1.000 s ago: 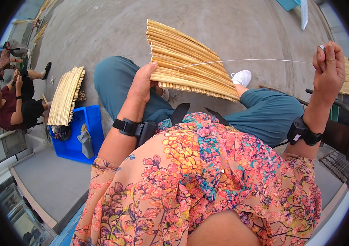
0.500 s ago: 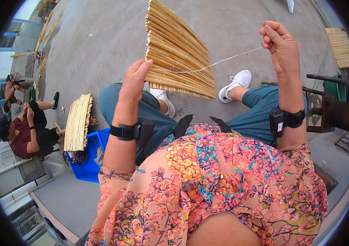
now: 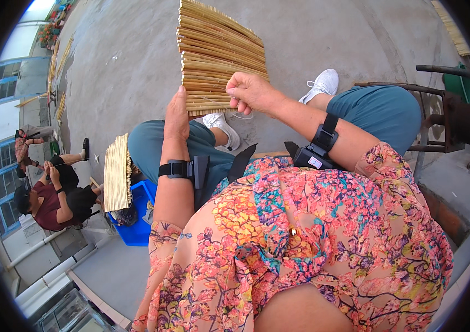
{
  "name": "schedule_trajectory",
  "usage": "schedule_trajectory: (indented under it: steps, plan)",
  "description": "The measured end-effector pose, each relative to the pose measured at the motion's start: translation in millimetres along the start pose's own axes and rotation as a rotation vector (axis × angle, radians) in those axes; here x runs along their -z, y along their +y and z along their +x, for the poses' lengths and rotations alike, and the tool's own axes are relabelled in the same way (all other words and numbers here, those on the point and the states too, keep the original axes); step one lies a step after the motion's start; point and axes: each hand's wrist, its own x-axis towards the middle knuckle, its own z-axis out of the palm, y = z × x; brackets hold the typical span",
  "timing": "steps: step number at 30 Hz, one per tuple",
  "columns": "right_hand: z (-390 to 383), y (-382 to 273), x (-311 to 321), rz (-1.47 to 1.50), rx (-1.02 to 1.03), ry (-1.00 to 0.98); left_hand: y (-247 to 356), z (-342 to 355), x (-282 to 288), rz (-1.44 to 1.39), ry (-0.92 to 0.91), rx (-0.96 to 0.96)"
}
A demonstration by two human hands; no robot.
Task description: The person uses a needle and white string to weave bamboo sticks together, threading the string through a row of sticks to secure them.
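A mat of straw-coloured reed stalks (image 3: pixel 221 52), laid side by side, stands tilted in front of my knees. My left hand (image 3: pixel 177 115) is closed on its near left corner, thumb up along the edge. My right hand (image 3: pixel 252 93) is in front of the mat's lower part, fingertips pinched together. They hold a thin needle, hard to make out against the stalks. White thread (image 3: pixel 244 116) hangs in a small loop below these fingers. Whether the needle's tip touches the stalks cannot be seen.
On my left, another reed mat (image 3: pixel 116 176) leans over a blue tray (image 3: pixel 131 235). Beyond it a seated co-worker (image 3: pixel 51 202) holds up a thread. A dark metal frame (image 3: pixel 434 122) and a green bucket (image 3: pixel 459 86) stand at right. Another mat (image 3: pixel 452 26) lies far right.
My right hand has come down and left from the far right to the mat, and the stretched thread has gone slack. The mat has shifted slightly left in view, still in my left hand.
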Motion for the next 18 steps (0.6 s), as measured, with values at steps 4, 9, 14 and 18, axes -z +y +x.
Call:
schedule_trajectory:
  steps: [4,9,14,18]
  plan:
    - [17,10,-10,-0.389,0.368,0.048,-6,-1,3,0.016,-0.002,-0.040]
    - [22,9,-20,-0.349,0.372,0.171,-10,-1,5,0.012,-0.041,-0.038]
    - [18,3,-24,-0.185,0.019,0.042,-7,-4,3,-0.021,-0.079,-0.044]
    - [29,19,-26,-0.162,0.261,0.063,-4,-7,2,0.015,-0.100,-0.048]
